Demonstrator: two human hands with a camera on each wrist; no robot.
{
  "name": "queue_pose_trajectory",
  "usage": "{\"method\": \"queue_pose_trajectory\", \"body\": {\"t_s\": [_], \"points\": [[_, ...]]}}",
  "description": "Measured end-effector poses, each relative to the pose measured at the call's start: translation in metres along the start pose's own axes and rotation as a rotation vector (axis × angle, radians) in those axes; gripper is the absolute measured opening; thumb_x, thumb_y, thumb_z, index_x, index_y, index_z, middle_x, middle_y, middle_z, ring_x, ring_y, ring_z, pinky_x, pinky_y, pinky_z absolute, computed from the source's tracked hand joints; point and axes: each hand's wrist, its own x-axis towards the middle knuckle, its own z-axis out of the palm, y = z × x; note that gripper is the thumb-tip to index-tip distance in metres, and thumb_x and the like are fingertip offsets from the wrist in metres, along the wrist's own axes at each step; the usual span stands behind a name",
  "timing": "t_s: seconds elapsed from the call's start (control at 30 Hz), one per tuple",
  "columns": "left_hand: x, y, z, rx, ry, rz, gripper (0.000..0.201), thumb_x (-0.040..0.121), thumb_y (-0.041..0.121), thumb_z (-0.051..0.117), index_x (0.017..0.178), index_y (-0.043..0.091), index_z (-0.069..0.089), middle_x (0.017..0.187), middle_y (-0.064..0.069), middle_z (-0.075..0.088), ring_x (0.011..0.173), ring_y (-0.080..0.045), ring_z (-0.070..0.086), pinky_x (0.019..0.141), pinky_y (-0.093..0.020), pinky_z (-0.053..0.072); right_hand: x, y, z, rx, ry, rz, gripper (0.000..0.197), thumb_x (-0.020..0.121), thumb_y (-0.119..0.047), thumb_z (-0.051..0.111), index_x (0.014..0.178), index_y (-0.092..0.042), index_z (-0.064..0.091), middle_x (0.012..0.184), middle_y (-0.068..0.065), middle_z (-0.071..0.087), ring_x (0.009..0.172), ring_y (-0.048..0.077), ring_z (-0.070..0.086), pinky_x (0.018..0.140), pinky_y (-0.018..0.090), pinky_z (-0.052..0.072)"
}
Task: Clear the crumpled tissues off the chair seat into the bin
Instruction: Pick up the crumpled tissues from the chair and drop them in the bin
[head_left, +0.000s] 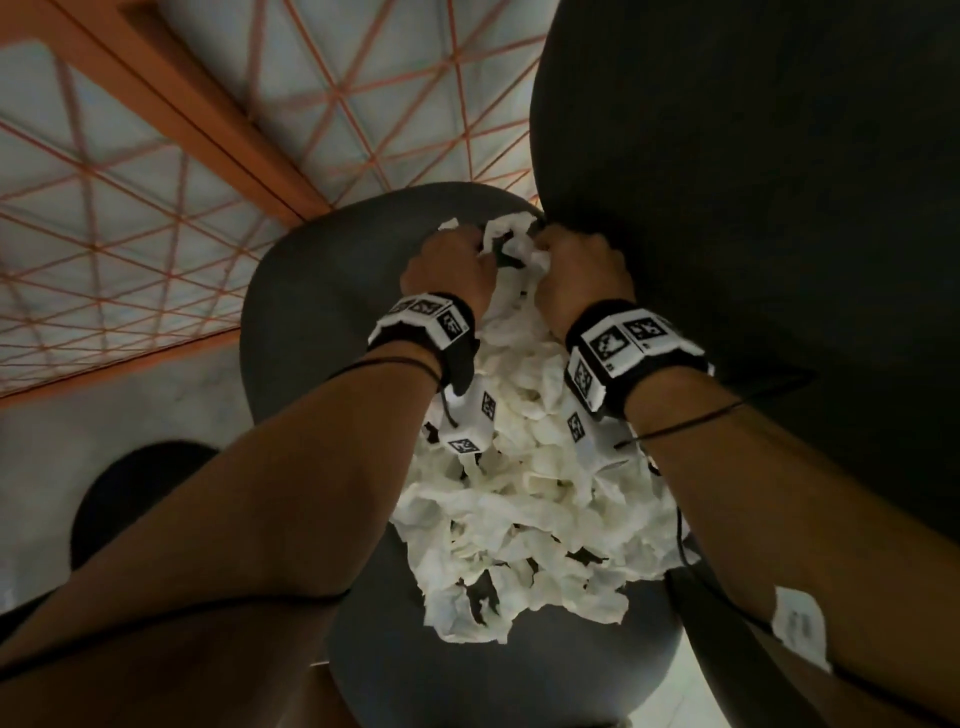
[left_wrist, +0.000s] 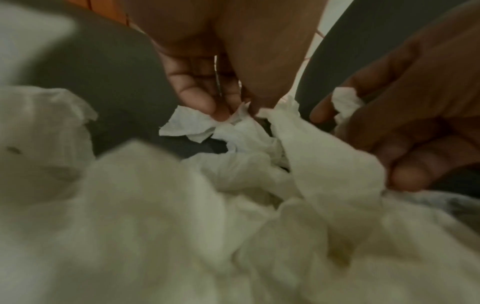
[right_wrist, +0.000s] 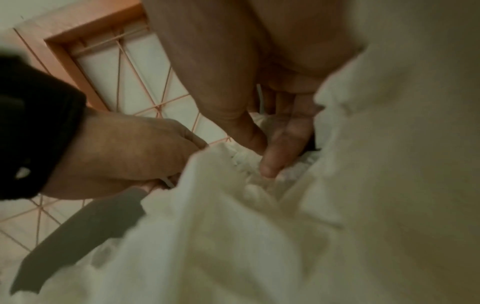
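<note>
A heap of crumpled white tissues covers the middle of a dark grey chair seat. Both hands are at the far end of the heap, close together. My left hand has its fingers curled into the tissues; in the left wrist view its fingertips pinch a tissue edge. My right hand grips a bunch of tissue beside the chair back. In the right wrist view its fingers dig into the white tissues.
The tall dark chair back fills the right side, right against my right hand. A dark round shape sits on the floor at lower left, partly behind my left forearm. Tiled floor with orange lines lies beyond the seat.
</note>
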Motion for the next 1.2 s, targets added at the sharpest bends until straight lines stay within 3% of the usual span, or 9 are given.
{"method": "queue_pose_trajectory", "body": {"t_s": [0.17, 0.27, 0.4, 0.53, 0.7, 0.8, 0.93, 1.07, 1.2], "points": [[-0.010, -0.008, -0.026, -0.268, 0.101, -0.016, 0.025, 0.093, 0.040, 0.050, 0.084, 0.019, 0.061, 0.088, -0.001, 0.066, 0.088, -0.022, 0.064, 0.074, -0.031, 0.047, -0.015, 0.003, -0.021, 0.051, 0.122, -0.064, 0.028, 0.097, -0.024, 0.045, 0.123, -0.021, 0.056, 0.124, 0.011, 0.058, 0.114, 0.033, 0.055, 0.087, 0.042, 0.045], [-0.033, -0.025, -0.046, -0.564, 0.178, -0.117, 0.034, 0.084, 0.053, 0.056, 0.089, 0.021, 0.065, 0.090, -0.003, 0.069, 0.083, -0.020, 0.067, 0.076, -0.045, 0.058, -0.024, 0.004, -0.027, 0.236, 0.189, -0.135, 0.023, 0.098, -0.028, 0.043, 0.111, -0.020, 0.061, 0.109, 0.004, 0.064, 0.102, 0.022, 0.061, 0.082, 0.034, 0.048], [-0.064, -0.046, -0.062, -0.795, 0.189, -0.195, 0.012, 0.086, 0.024, 0.065, 0.079, 0.014, 0.062, 0.088, -0.013, 0.069, 0.081, -0.022, 0.070, 0.073, -0.046, 0.061, -0.028, -0.006, -0.031, 0.425, 0.227, -0.112, 0.029, 0.097, -0.039, 0.045, 0.086, -0.016, 0.058, 0.085, 0.002, 0.062, 0.083, 0.017, 0.061, 0.068, 0.028, 0.050], [-0.083, -0.068, -0.065, -0.727, 0.141, -0.217, 0.027, 0.084, -0.004, 0.052, 0.077, 0.022, 0.050, 0.085, -0.003, 0.062, 0.071, -0.008, 0.067, 0.061, -0.034, 0.060, -0.013, -0.024, -0.024, 0.576, 0.158, -0.101, 0.014, 0.096, -0.029, 0.051, 0.108, -0.028, 0.057, 0.111, -0.002, 0.057, 0.103, 0.014, 0.057, 0.078, 0.025, 0.049], [-0.093, -0.087, -0.060, -0.711, 0.021, -0.184, 0.043, 0.076, -0.013, 0.045, 0.090, 0.024, 0.062, 0.082, 0.000, 0.067, 0.075, -0.017, 0.065, 0.055, -0.024, 0.050, 0.012, -0.048, 0.018, 0.099, -0.087, -0.193, 0.035, 0.092, -0.025, 0.056, 0.127, -0.028, 0.052, 0.138, 0.007, 0.044, 0.120, 0.028, 0.052, 0.099, 0.041, 0.046], [-0.094, -0.091, -0.062, -0.608, 0.033, -0.189, 0.043, 0.075, -0.008, 0.040, 0.072, 0.026, 0.066, 0.078, 0.011, 0.067, 0.074, -0.005, 0.061, 0.066, -0.024, 0.047, 0.018, -0.049, 0.044, -0.126, -0.119, -0.154, 0.048, 0.086, -0.029, 0.064, 0.131, -0.024, 0.048, 0.144, 0.010, 0.035, 0.126, 0.034, 0.046, 0.098, 0.044, 0.043], [-0.084, -0.081, -0.074, -0.550, 0.034, -0.222, 0.027, 0.085, 0.007, 0.050, 0.075, 0.026, 0.067, 0.078, 0.013, 0.065, 0.073, -0.003, 0.058, 0.073, -0.025, 0.044, 0.016, -0.047, 0.053, -0.179, -0.063, -0.131, 0.027, 0.089, -0.019, 0.058, 0.115, -0.016, 0.058, 0.125, 0.010, 0.056, 0.113, 0.033, 0.057, 0.092, 0.044, 0.049], [-0.058, -0.053, -0.083, -0.524, -0.017, -0.150, 0.009, 0.090, 0.027, 0.057, 0.084, 0.026, 0.063, 0.082, 0.011, 0.065, 0.077, -0.003, 0.060, 0.067, -0.021, 0.042, -0.014, -0.044, 0.041, 0.035, -0.025, -0.175, 0.021, 0.091, -0.023, 0.051, 0.108, -0.015, 0.059, 0.112, 0.010, 0.062, 0.102, 0.032, 0.061, 0.085, 0.042, 0.051], [-0.018, -0.021, -0.065, -0.394, -0.107, 0.002, 0.014, 0.086, 0.042, 0.062, 0.087, 0.028, 0.060, 0.090, 0.005, 0.066, 0.086, -0.015, 0.062, 0.081, -0.032, 0.050, -0.063, -0.032, 0.015, 0.334, 0.178, -0.234, 0.011, 0.083, -0.015, 0.051, 0.087, -0.015, 0.061, 0.091, 0.007, 0.063, 0.087, 0.027, 0.058, 0.072, 0.036, 0.047]]}}
